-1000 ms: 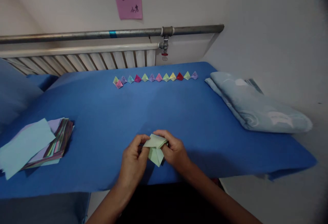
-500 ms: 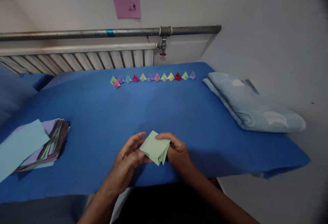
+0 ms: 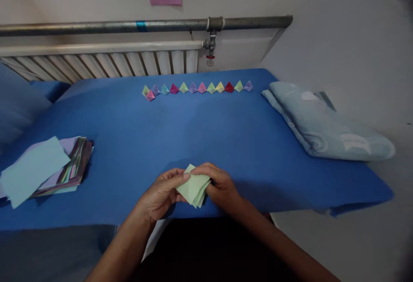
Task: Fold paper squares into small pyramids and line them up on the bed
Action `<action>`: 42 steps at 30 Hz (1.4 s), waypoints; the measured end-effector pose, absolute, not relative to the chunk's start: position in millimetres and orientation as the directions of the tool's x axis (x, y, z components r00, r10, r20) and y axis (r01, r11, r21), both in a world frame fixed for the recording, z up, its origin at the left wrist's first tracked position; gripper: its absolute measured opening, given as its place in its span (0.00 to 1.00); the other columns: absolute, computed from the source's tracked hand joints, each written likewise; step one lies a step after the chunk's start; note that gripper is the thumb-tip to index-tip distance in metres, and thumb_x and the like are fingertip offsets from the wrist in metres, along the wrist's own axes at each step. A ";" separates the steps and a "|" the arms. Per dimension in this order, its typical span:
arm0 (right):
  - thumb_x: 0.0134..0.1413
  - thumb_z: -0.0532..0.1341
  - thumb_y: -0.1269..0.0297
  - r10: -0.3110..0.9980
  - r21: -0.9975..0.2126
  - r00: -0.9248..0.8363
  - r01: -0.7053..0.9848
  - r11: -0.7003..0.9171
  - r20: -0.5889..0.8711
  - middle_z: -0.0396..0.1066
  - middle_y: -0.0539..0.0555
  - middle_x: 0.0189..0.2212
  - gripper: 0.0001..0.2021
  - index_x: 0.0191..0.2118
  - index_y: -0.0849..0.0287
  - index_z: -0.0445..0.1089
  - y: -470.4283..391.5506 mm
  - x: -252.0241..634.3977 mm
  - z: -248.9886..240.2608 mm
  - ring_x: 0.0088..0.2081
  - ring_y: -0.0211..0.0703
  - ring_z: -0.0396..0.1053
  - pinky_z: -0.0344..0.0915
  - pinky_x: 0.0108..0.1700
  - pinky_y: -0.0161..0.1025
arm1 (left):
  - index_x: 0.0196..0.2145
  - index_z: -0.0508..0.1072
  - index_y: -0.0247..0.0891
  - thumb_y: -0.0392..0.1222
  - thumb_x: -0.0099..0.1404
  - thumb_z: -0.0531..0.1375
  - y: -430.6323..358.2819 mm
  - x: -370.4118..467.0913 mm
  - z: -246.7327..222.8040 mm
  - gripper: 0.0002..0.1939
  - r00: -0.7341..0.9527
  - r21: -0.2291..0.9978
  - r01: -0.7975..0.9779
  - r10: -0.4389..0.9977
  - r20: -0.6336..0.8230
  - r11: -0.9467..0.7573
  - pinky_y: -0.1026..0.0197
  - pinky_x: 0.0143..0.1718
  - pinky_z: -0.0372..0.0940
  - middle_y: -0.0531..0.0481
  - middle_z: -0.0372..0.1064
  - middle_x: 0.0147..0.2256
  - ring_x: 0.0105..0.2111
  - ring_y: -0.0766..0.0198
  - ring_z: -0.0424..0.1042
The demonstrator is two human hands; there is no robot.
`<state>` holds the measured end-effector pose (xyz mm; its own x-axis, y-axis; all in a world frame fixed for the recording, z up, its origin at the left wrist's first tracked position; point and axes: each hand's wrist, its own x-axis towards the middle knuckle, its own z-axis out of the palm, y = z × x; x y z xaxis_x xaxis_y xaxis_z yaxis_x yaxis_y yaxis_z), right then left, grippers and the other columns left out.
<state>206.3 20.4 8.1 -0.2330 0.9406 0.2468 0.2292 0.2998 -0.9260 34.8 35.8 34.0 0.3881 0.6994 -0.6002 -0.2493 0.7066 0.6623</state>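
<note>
A pale green folded paper [image 3: 194, 188], diamond-shaped with several layered flaps at its lower right, is held between both hands above the near edge of the blue-covered surface. My left hand [image 3: 166, 191] pinches its left corner, thumb on top and fingers underneath. From the right, my right hand [image 3: 221, 185] grips the upper right side, its fingers lying over the top edge and partly hidden behind the flaps. Farther back stands a row of small folded paper pieces [image 3: 201, 87] in many colours, with a pink one [image 3: 150, 96] in front at the left end.
At the left lies a stack of coloured paper [image 3: 79, 161], a light blue sheet [image 3: 35, 170] on top. A folded light blue blanket [image 3: 329, 123] rests at the right by the wall. Behind the blue sheet [image 3: 129, 127] are a radiator [image 3: 135, 63] and a pipe [image 3: 97, 27].
My left hand has closed on the paper's left corner, its thumb now pressing on top. The paper has turned slightly and its lower flaps fan out more. The camera view has tilted down a little.
</note>
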 end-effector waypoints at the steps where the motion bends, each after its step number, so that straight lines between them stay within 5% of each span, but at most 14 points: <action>1: 0.46 0.52 0.77 0.941 -0.931 -0.246 0.226 0.288 0.232 0.71 0.50 0.36 0.18 0.40 0.51 0.71 19.8 206.4 9.1 0.37 0.40 0.68 0.64 0.42 0.39 | 0.30 0.72 0.34 0.45 0.47 0.71 36.1 35.1 34.8 0.16 0.400 0.661 -0.231 0.689 -0.604 0.714 0.65 0.25 0.66 0.53 0.69 0.24 0.22 0.69 0.68; 8: 0.43 0.63 0.70 0.921 -0.989 -0.365 0.005 -0.147 -0.138 0.69 0.53 0.48 0.29 0.55 0.50 0.62 13.5 221.7 22.6 0.41 0.41 0.69 0.66 0.42 0.40 | 0.29 0.72 0.35 0.43 0.44 0.72 37.9 33.3 34.3 0.17 0.293 0.720 -0.224 0.750 -0.593 0.657 0.64 0.26 0.65 0.52 0.72 0.24 0.23 0.68 0.70; 13: 0.48 0.60 0.62 0.894 -0.930 -0.326 -0.098 -0.355 -0.307 0.70 0.52 0.42 0.23 0.53 0.52 0.63 17.8 223.0 28.7 0.28 0.34 0.67 0.65 0.35 0.37 | 0.29 0.72 0.36 0.43 0.47 0.71 35.7 34.2 30.8 0.15 0.234 0.803 -0.197 0.822 -0.519 0.563 0.67 0.26 0.61 0.53 0.73 0.24 0.22 0.70 0.69; 18: 0.50 0.61 0.60 0.897 -0.937 -0.270 0.105 -0.333 -0.349 0.65 0.45 0.22 0.07 0.33 0.57 0.68 22.6 210.6 31.6 0.21 0.32 0.60 0.58 0.23 0.31 | 0.28 0.71 0.36 0.43 0.49 0.70 32.4 38.2 33.9 0.13 0.233 0.847 -0.175 0.857 -0.459 0.501 0.67 0.26 0.61 0.55 0.72 0.23 0.22 0.71 0.68; 21: 0.53 0.58 0.61 0.903 -0.933 -0.236 0.119 -0.340 -0.359 0.63 0.45 0.18 0.08 0.27 0.58 0.65 23.5 209.1 28.9 0.19 0.31 0.59 0.56 0.23 0.31 | 0.30 0.72 0.36 0.45 0.49 0.69 31.2 38.2 35.1 0.14 0.252 0.856 -0.137 0.853 -0.457 0.499 0.66 0.26 0.61 0.53 0.73 0.25 0.23 0.69 0.69; 27: 0.51 0.58 0.64 0.916 -0.943 -0.225 0.060 -0.326 -0.331 0.64 0.44 0.21 0.04 0.33 0.57 0.66 26.0 209.4 23.2 0.19 0.31 0.58 0.57 0.22 0.31 | 0.26 0.71 0.35 0.46 0.48 0.68 34.8 37.5 32.3 0.14 0.236 0.879 -0.060 0.862 -0.448 0.474 0.67 0.24 0.59 0.54 0.70 0.22 0.21 0.71 0.65; 30: 0.48 0.59 0.67 0.946 -0.963 -0.181 0.065 -0.263 -0.270 0.63 0.43 0.23 0.13 0.42 0.54 0.65 29.3 209.1 21.6 0.20 0.32 0.58 0.57 0.23 0.31 | 0.27 0.71 0.35 0.46 0.47 0.68 40.6 37.8 33.7 0.14 0.233 0.891 -0.004 0.867 -0.442 0.455 0.66 0.24 0.60 0.54 0.69 0.23 0.22 0.70 0.66; 36: 0.51 0.55 0.70 0.973 -0.920 -0.156 0.381 -0.098 -0.168 0.64 0.44 0.22 0.12 0.42 0.53 0.69 32.3 208.6 19.6 0.24 0.35 0.62 0.59 0.27 0.33 | 0.29 0.71 0.36 0.46 0.50 0.63 49.9 33.9 25.1 0.11 0.153 0.915 0.170 0.908 -0.391 0.366 0.65 0.23 0.61 0.54 0.68 0.23 0.22 0.68 0.66; 42: 0.53 0.53 0.74 0.956 -0.672 -0.292 0.713 0.200 -0.025 0.75 0.55 0.39 0.17 0.46 0.58 0.72 31.9 205.6 19.9 0.40 0.43 0.71 0.64 0.44 0.40 | 0.35 0.71 0.39 0.40 0.56 0.60 50.7 31.8 14.8 0.07 0.092 0.833 0.536 0.972 -0.218 0.136 0.63 0.28 0.60 0.56 0.68 0.24 0.24 0.67 0.67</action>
